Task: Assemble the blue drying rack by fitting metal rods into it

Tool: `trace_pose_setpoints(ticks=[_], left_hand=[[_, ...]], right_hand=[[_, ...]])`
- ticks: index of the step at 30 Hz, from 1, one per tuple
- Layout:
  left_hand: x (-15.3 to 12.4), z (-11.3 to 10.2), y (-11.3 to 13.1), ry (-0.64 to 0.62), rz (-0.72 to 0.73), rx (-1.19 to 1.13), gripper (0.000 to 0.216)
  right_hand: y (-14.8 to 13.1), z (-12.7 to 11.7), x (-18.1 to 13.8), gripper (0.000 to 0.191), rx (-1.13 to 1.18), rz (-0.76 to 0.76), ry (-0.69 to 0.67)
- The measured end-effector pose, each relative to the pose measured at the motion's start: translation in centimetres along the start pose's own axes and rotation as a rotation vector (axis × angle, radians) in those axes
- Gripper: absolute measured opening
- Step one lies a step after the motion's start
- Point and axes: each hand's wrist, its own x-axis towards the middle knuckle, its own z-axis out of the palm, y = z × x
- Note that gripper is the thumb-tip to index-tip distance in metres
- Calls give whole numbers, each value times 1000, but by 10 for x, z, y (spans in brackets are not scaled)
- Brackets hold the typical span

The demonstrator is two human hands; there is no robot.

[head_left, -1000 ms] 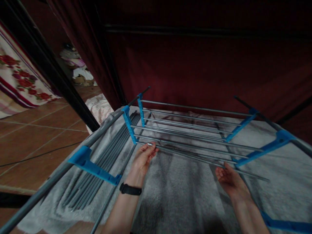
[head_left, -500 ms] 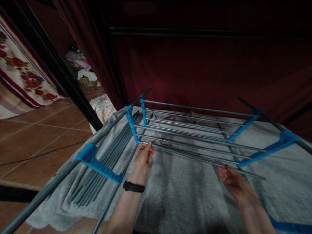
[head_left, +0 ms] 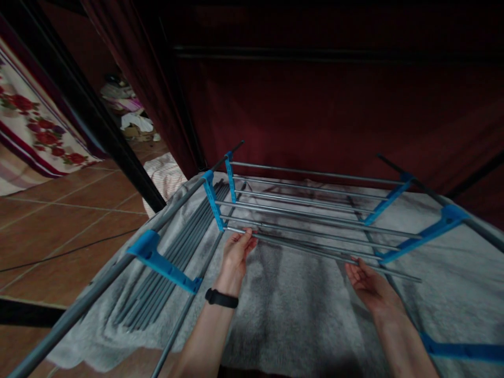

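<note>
A thin grey metal tube (head_left: 303,248) runs across the front of a rack frame with blue plastic brackets. My left hand (head_left: 237,249), with a black band on the wrist, pinches it near its left end, which meets the lower end of a blue bracket (head_left: 214,202). Whether that end sits inside the bracket I cannot tell. My right hand (head_left: 364,278) grips the same tube further right. Its right end sticks out free, in front of the right blue bracket (head_left: 425,233). Several crossbars (head_left: 315,210) span the brackets behind it.
Several loose grey tubes (head_left: 173,257) lie bundled on the grey blanket (head_left: 291,310) at left. Another blue bracket (head_left: 165,265) juts from the left side pole (head_left: 86,286). A further bracket (head_left: 464,350) is at lower right. A dark red curtain (head_left: 315,115) hangs behind.
My left hand has slid slightly right along the tube. The tube's free right end and my right hand have shifted a little left and up in view, as has the rack's right side.
</note>
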Motion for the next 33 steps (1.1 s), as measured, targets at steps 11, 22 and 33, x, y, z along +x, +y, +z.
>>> trace_pose_setpoints(ticks=[11, 22, 33], left_hand=[[4, -2, 4, 81, 239, 32, 41], [3, 1, 10, 100, 297, 43, 46], [1, -7, 2, -39, 145, -57, 30]], right_hand=[[-23, -26, -8, 24, -44, -48, 16], [-44, -32, 3, 27, 31, -34, 76], [-48, -39, 32, 21, 4, -75, 68]])
